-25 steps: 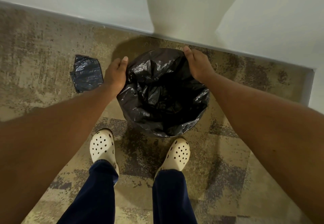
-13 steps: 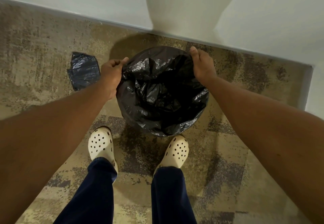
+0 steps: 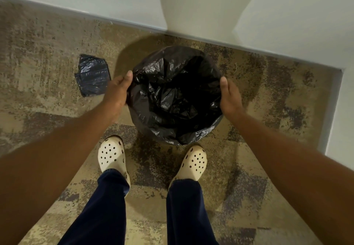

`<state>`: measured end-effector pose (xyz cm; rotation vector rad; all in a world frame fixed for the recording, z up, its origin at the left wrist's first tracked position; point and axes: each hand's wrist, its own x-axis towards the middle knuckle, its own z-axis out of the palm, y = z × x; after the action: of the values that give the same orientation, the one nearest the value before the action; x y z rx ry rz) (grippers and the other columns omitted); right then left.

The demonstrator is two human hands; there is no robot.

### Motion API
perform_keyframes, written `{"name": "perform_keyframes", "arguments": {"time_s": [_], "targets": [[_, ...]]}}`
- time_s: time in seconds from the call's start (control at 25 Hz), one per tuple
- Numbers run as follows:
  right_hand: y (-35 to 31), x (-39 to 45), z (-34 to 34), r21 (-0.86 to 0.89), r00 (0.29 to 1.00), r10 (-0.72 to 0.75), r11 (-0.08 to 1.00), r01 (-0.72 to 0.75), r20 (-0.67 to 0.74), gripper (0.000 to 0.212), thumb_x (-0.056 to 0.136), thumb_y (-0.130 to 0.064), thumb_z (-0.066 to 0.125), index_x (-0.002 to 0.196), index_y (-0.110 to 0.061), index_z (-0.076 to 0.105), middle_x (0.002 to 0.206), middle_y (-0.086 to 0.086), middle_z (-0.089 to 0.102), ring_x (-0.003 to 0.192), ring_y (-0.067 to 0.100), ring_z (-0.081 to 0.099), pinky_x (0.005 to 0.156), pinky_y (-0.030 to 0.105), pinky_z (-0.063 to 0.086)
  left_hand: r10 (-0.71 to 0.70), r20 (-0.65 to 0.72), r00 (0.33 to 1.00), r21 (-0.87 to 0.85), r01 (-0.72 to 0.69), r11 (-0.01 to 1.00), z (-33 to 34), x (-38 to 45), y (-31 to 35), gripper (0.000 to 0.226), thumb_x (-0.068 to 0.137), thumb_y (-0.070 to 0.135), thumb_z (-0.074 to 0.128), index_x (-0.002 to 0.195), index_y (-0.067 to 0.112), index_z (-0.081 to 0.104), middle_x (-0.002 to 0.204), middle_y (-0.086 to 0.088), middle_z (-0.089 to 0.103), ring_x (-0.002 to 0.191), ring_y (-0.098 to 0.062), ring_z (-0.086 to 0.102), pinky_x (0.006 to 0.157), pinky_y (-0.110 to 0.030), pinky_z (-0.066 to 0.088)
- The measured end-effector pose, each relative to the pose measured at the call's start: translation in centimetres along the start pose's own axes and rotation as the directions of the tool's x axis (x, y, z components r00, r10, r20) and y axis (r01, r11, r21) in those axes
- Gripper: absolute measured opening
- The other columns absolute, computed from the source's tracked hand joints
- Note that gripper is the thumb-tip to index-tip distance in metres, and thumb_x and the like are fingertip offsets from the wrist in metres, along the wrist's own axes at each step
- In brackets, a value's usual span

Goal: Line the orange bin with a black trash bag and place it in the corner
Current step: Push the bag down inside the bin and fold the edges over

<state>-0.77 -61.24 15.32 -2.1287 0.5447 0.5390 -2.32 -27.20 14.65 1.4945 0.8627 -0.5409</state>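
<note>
Because the black trash bag (image 3: 175,95) is folded over the rim, the bin under it cannot be seen; it stands on the carpet (image 3: 47,53) by the wall (image 3: 287,15). The left hand (image 3: 117,91) and right hand (image 3: 229,97) press flat against its sides, fingers open, probably to steady or slide it. A folded spare bag (image 3: 93,75) lies nearby.

No legible text, label, brand, number or sign appears in the head view. The black trash bag (image 3: 172,95) shows only plain glossy creases. The folded dark bag (image 3: 93,75) to its left carries no visible print, though its surface may be too small to resolve.
</note>
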Motion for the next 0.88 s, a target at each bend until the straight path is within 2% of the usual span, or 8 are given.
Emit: {"name": "perform_keyframes", "arguments": {"time_s": [0.24,0.32,0.48,0.56,0.64,0.72,0.8,0.88], "targets": [[1.0,-3.3,2.3,0.362,0.936,0.345,0.883,-0.299,-0.069,0.073,0.101,-0.075,0.027,0.145,-0.025,0.058,0.127,-0.008,0.065,0.133,0.022,0.058,0.106,0.039,0.047,-0.377,-0.059,0.924,-0.376,0.329,0.866,1.6,-2.0,-3.4,0.046,0.104,0.062,0.052,0.119,0.027,0.078,0.106,-0.001,0.086,0.103,-0.027,0.081,0.086,-0.047,0.065],[1.2,-3.6,3.2,0.425,0.872,0.471,0.821,-0.38,-0.13,0.077,0.103,-0.072,0.026,0.155,-0.02,0.047,0.149,0.006,0.059,0.141,0.031,0.053,0.114,0.048,0.044,-0.393,-0.066,0.917,-0.445,0.326,0.834,2.5,-2.1,-3.7,0.044,0.102,0.057,0.06,0.122,0.023,0.079,0.111,-0.007,0.085,0.103,-0.033,0.081,0.09,-0.059,0.064],[1.8,-4.2,4.5,0.591,0.758,0.626,0.686,-0.426,-0.18,0.076,0.105,-0.068,0.029,0.153,-0.011,0.048,0.152,0.015,0.057,0.138,0.037,0.055,0.116,0.049,0.044,-0.396,-0.127,0.909,-0.539,0.272,0.797,3.7,-3.1,-4.0,0.049,0.099,0.059,0.066,0.124,0.019,0.078,0.12,-0.01,0.082,0.11,-0.036,0.078,0.098,-0.064,0.061],[2.0,-5.9,5.5,0.548,0.794,0.565,0.747,-0.377,-0.225,0.072,0.106,-0.066,0.03,0.149,-0.013,0.053,0.145,0.011,0.063,0.133,0.033,0.06,0.106,0.039,0.048,-0.336,-0.129,0.933,-0.553,0.214,0.805,4.1,-4.7,-4.1,0.055,0.098,0.07,0.057,0.119,0.024,0.079,0.117,-0.004,0.084,0.108,-0.028,0.079,0.096,-0.053,0.064],[2.1,-8.6,6.4,0.405,0.865,0.429,0.862,-0.306,-0.26,0.055,0.108,-0.061,0.033,0.131,-0.019,0.058,0.118,-0.001,0.069,0.11,0.023,0.066,0.084,0.034,0.049,-0.215,-0.184,0.959,-0.439,0.115,0.891,4.6,-6.8,-4.6,0.045,0.1,0.069,0.054,0.113,0.032,0.076,0.117,0.003,0.083,0.111,-0.019,0.077,0.087,-0.039,0.063],[2.6,-10.8,7.0,0.376,0.887,0.398,0.878,-0.294,-0.234,0.037,0.109,-0.055,0.037,0.112,-0.022,0.054,0.098,-0.006,0.064,0.094,0.02,0.065,0.072,0.034,0.05,-0.195,-0.19,0.962,-0.38,0.111,0.918,4.7,-8.2,-5.6,0.032,0.103,0.06,0.056,0.11,0.033,0.071,0.116,0.004,0.08,0.111,-0.022,0.074,0.076,-0.036,0.057],[3.2,-12.5,7.3,0.546,0.871,0.483,0.754,-0.365,-0.085,0.033,0.11,-0.049,0.04,0.117,-0.022,0.058,0.109,-0.002,0.068,0.107,0.025,0.068,0.086,0.044,0.058,-0.301,-0.115,0.947,-0.474,0.214,0.854,4.1,-8.6,-6.8,0.027,0.107,0.052,0.054,0.116,0.03,0.069,0.118,0.0,0.076,0.11,-0.026,0.071,0.075,-0.039,0.057],[3.5,-13.4,7.4,0.758,0.822,0.552,0.474,-0.448,0.14,0.035,0.112,-0.044,0.041,0.132,-0.021,0.059,0.129,0.001,0.067,0.121,0.027,0.066,0.096,0.048,0.06,-0.374,-0.001,0.927,-0.621,0.293,0.727,3.9,-8.3,-7.7,0.032,0.113,0.043,0.046,0.132,0.026,0.065,0.128,-0.005,0.073,0.116,-0.028,0.069,0.08,-0.045,0.06]]}}
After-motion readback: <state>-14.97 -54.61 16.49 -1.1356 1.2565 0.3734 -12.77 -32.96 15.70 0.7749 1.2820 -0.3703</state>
